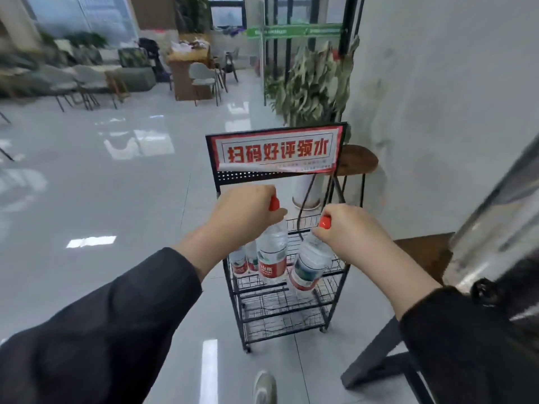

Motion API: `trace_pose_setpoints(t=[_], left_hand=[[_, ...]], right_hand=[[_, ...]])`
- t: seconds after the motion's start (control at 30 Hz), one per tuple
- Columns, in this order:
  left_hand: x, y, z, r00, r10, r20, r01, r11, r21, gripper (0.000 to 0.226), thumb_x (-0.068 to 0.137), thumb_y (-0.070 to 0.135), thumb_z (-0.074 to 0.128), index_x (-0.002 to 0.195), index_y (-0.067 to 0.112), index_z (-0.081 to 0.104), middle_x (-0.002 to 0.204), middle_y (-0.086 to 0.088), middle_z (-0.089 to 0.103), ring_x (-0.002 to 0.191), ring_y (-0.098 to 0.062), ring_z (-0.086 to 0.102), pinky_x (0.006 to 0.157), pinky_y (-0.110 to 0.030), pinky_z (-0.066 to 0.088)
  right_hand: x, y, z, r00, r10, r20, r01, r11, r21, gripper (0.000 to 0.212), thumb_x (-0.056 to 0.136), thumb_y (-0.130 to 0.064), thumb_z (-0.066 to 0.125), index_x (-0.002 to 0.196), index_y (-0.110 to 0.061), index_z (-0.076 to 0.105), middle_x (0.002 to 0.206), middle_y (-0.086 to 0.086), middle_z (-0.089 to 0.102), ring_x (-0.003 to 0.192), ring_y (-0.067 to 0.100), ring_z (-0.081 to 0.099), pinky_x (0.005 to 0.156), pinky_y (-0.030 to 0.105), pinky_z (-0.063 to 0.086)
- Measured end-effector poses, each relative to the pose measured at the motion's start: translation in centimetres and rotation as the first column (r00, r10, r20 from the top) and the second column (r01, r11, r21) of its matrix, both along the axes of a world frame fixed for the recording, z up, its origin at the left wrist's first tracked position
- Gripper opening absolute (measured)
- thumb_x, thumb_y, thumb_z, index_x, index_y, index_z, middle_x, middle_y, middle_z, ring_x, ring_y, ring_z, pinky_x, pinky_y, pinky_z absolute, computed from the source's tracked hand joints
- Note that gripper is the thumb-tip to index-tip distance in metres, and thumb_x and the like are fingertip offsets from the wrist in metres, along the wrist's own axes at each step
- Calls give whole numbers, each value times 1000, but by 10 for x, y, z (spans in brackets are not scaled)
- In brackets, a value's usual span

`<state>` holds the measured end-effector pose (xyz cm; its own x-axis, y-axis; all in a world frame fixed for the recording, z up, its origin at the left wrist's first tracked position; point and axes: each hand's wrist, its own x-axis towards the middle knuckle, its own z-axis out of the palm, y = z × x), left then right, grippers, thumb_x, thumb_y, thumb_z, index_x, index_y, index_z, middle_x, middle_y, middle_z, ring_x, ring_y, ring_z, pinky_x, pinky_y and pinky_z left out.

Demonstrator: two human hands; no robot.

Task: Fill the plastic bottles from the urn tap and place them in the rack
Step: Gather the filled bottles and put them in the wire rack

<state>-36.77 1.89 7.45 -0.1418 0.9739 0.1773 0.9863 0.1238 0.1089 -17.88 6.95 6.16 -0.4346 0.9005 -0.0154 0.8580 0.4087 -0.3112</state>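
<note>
You stand on a glossy grey tiled floor point(122, 176) in a bright lounge. At the bottom edge, one shoe point(264, 387) shows. Your two dark sleeves reach forward.

Your left hand point(242, 212) curls tightly round the neck of a plastic bottle point(272, 255), its red cap point(274, 203) poking out by your thumb; the bottle hangs upright. Your right hand point(351, 228) grips a second bottle point(310, 265) just under its red cap, and that bottle tilts, base swinging left. Both look clear and seem filled, though the blur makes the water level hard to tell.

Both bottles hang over the black wire rack point(335, 304), neither set down yet. Behind the left bottle, two or so bottles point(243, 259) already stand on the shelf. So filling seems partly done; placing these two remains.

At your right edge, the steel urn point(495, 223) looms, blurred. Beyond the rack stand its red sign point(277, 151), a potted plant point(315, 86) and distant chairs.
</note>
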Motion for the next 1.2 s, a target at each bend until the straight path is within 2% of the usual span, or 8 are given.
trace_pose_setpoints(t=[0.13,0.27,0.4,0.53,0.63,0.73,0.93,1.2], left_hand=[[-48,76,-47,1000,15,4,-15,998,-66,31,97,54,58,96,24,49,86,4,57,78,-21,53,64,-31,41],[-94,160,-94,998,-2,62,11,991,-136,33,99,51,58,109,20,54,90,2,59,82,-22,57,70,-34,49],[-128,235,-142,995,-28,95,50,970,-239,28,98,44,58,109,19,53,91,0,63,84,-25,60,76,-39,58],[-152,286,-190,993,-52,108,78,962,-260,22,98,34,56,109,16,55,92,-3,65,84,-29,62,72,-37,55],[-166,312,-226,991,-81,102,106,957,-269,23,99,34,56,111,14,55,93,-5,66,88,-29,61,68,-36,48],[-174,331,-256,992,-102,76,120,949,-291,22,98,32,56,111,14,57,96,-6,67,93,-30,60,67,-35,41],[-183,355,-298,987,-162,25,160,924,-346,16,98,26,55,109,15,56,97,-5,65,92,-28,56,70,-35,38],[-191,373,-332,984,-177,17,170,907,-386,19,100,33,57,112,19,57,101,-2,67,96,-26,57,75,-37,39]], right_hand=[[-51,77,-49,999,-29,30,31,998,-54,20,94,-37,63,94,-18,57,88,3,58,88,28,58,68,32,41],[-97,160,-97,996,-78,32,81,991,-107,17,93,-35,65,92,-19,60,84,1,58,86,26,57,67,30,38],[-137,229,-149,994,-87,63,94,990,-110,13,94,-31,64,98,-19,61,90,3,62,87,26,58,72,32,44],[-167,283,-197,995,-33,92,47,988,-147,15,93,-28,65,104,-19,61,94,3,64,87,24,57,73,34,46],[-179,315,-234,996,8,93,8,985,-171,17,93,-27,65,107,-18,62,96,5,65,91,25,60,79,39,51],[-190,337,-262,992,45,114,-22,980,-198,20,93,-28,66,110,-19,62,100,4,64,92,25,60,80,37,51],[-207,368,-301,987,104,121,-71,966,-250,20,93,-29,66,109,-20,61,102,3,63,94,25,61,83,40,53],[-225,393,-322,963,179,200,-115,948,-298,20,99,-29,58,114,-17,56,103,7,55,94,28,59,76,35,47]])
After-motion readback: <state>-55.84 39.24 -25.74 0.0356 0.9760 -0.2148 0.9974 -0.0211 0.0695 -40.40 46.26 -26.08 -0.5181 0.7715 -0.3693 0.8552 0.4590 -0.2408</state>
